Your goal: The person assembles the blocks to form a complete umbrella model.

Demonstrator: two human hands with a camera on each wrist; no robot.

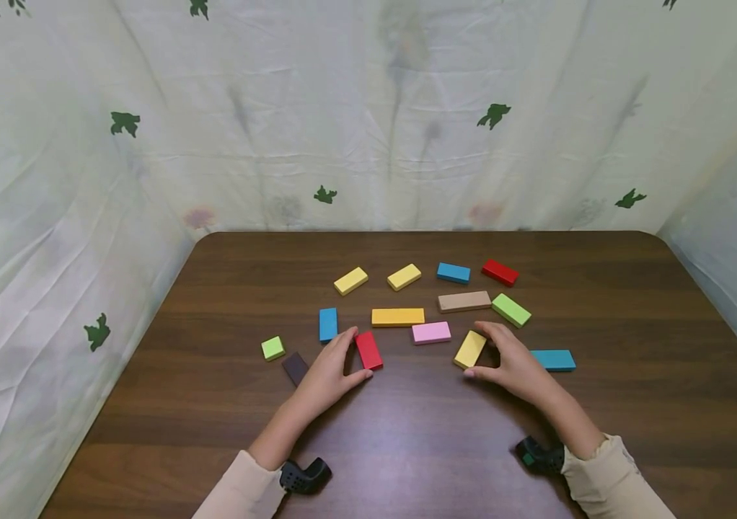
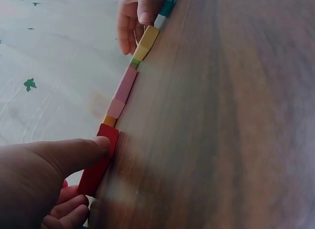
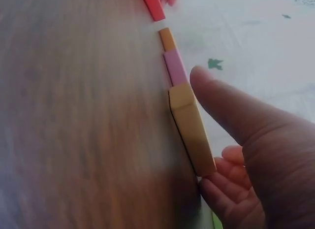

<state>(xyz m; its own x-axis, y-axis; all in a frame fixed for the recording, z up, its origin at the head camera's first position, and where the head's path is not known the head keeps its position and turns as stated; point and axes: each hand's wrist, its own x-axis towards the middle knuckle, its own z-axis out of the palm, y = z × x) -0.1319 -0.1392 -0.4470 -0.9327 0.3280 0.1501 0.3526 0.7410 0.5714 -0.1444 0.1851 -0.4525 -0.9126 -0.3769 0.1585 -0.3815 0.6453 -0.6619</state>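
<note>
Your left hand [image 1: 327,371] pinches the near red block [image 1: 369,351] between thumb and fingers, the block standing tilted a little on the bench [image 1: 401,440]. Your right hand [image 1: 513,364] curves its thumb and fingers round the ends of the near yellow block [image 1: 470,349]; the fingers touch it, but how firmly the thumb presses you cannot tell. Both blocks sit in the middle of the bench, well apart.

Between them, slightly farther from you, lie the pink block [image 1: 431,333] and the long orange block [image 1: 397,318]. Just beyond your left fingertips is a blue block [image 1: 328,325]; left of that hand are a dark block [image 1: 294,367], partly hidden, and a small green block [image 1: 272,348]. A turquoise block [image 1: 555,360] lies just right of your right hand, with a tan block [image 1: 464,302] and a light green block [image 1: 511,310] beyond it.
</note>
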